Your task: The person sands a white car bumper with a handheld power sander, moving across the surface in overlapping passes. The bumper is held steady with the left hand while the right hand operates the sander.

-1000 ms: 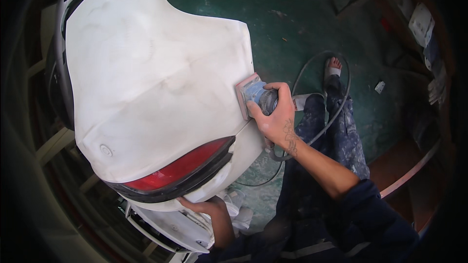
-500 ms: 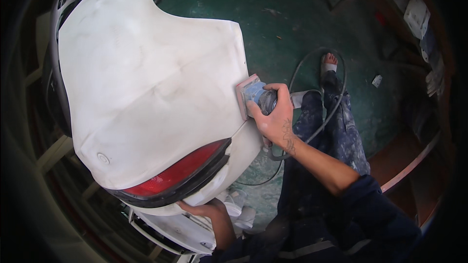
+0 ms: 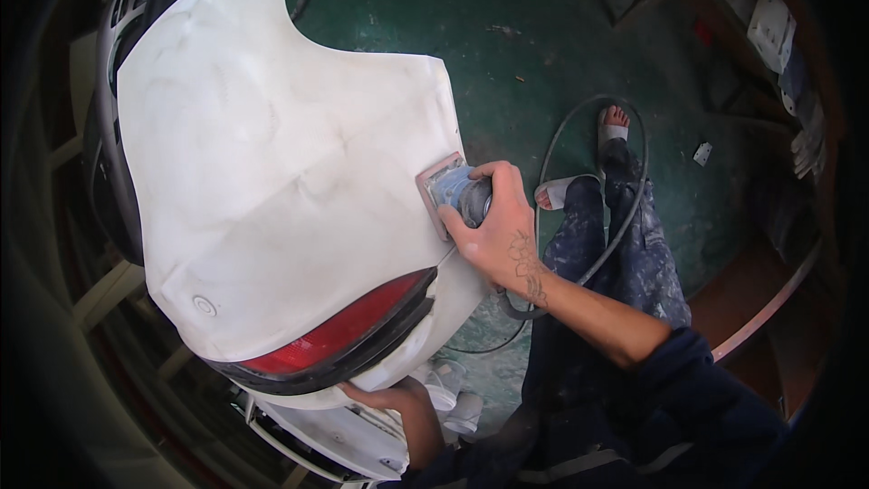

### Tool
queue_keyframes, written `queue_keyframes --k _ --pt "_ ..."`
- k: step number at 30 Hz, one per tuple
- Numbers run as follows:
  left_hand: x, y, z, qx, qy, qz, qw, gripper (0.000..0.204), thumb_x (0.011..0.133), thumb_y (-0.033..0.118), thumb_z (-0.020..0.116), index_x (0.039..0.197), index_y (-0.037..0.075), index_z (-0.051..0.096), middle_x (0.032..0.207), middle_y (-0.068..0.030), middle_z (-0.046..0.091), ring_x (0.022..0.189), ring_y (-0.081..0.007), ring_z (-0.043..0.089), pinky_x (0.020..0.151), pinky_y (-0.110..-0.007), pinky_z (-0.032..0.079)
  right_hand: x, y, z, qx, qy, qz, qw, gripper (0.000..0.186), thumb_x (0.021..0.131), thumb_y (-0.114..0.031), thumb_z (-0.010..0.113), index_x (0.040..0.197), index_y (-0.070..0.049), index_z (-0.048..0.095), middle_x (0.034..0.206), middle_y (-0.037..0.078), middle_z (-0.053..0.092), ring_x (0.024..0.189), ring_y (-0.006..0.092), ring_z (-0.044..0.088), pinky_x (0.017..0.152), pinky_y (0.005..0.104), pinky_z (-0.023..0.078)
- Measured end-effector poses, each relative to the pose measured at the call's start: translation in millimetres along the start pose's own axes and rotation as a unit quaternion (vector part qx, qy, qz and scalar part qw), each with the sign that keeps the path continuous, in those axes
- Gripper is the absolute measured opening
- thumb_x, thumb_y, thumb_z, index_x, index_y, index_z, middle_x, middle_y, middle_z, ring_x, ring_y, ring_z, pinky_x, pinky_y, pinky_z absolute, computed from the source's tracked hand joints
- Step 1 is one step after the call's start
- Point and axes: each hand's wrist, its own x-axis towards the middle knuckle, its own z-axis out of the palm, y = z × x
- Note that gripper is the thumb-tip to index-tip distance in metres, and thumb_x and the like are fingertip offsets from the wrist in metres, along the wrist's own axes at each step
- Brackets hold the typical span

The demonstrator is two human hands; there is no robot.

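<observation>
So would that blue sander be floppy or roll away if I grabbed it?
The sander is probably stiff: its body looks solid. Set on its broad, straight-edged pad, it likely wouldn't roll. The pale smudges might make it slightly slippery.

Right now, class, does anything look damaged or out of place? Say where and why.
The white panel looks smudged across its middle, marring a plain surface. Bare toes show in open sandals right of the sander, odd around such a tool.

The panel (image 3: 290,145) is smudged white, lamp (image 3: 348,321) red, sander (image 3: 453,190) blue-and-grey, floor (image 3: 407,9) dark green, trousers (image 3: 647,258) white-blotched navy.
</observation>
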Motion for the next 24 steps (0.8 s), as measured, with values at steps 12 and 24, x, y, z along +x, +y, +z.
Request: queue_keyframes --k 12,24 --pt "-2.3 0.9 1.4 -0.005 0.01 0.01 1.0 0.082 0.094 0.064 0.05 0.15 0.005 0.046 0.153 -0.0162 0.048 0.134 -0.0382 0.05 0.114 -0.05 0.039 48.2 -1.1 1.0 -0.003 -0.003 -0.03 1.0 0.053 0.078 -0.024 0.081 0.115 -0.001 0.051 0.107 0.021 0.06 0.098 0.0354 0.063 0.088 0.0427 0.051" --pt "-21.8 12.8 30.3 -0.085 0.023 -0.035 0.995 0.074 0.097 0.058 0.049 0.147 0.004 0.05 0.15 -0.0145 0.051 0.136 -0.0334 0.049 0.115 -0.045 0.039 -48.8 -142.5 52.0 -0.036 -0.109 -0.317 0.942 0.059 0.066 -0.005 0.082 0.116 -0.002 0.051 0.102 0.019 0.046 0.078 0.0348 0.066 0.059 0.0414 0.058"
